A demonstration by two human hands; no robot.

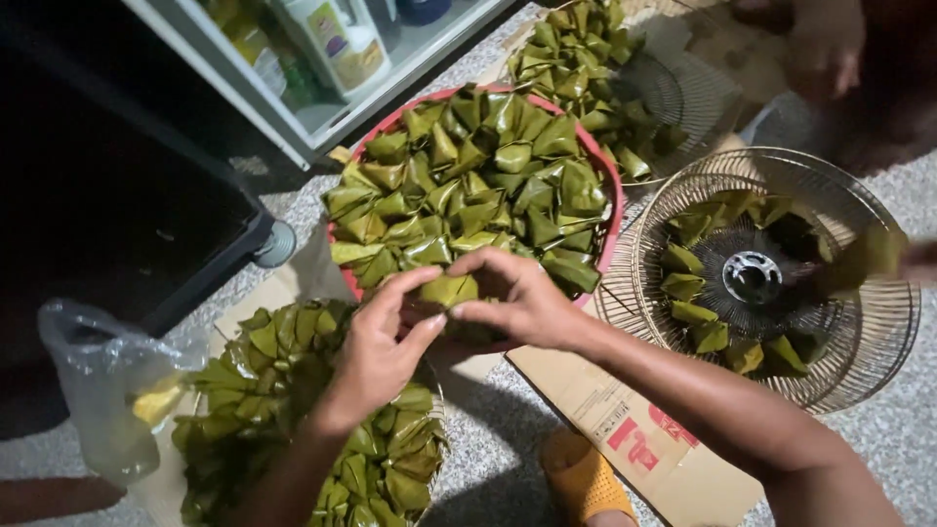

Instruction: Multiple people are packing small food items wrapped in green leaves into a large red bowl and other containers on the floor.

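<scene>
Both hands meet over the floor: the left hand (376, 346) and right hand (522, 303) close their grip together on one green leaf-wrapped parcel (451, 290), fingers pinching its folded top. Just beyond the grip sits a red basin (607, 171) heaped with parcels; below the left hand lies another pile (386, 459). To the right, a wire fan guard (878, 322) holds a few more, apparently the same kind.

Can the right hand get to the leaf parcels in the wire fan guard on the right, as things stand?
Probably yes. The right hand is busy holding a leaf parcel with the left hand, but the wire fan guard lies open-topped beside that forearm, nothing between.
</scene>
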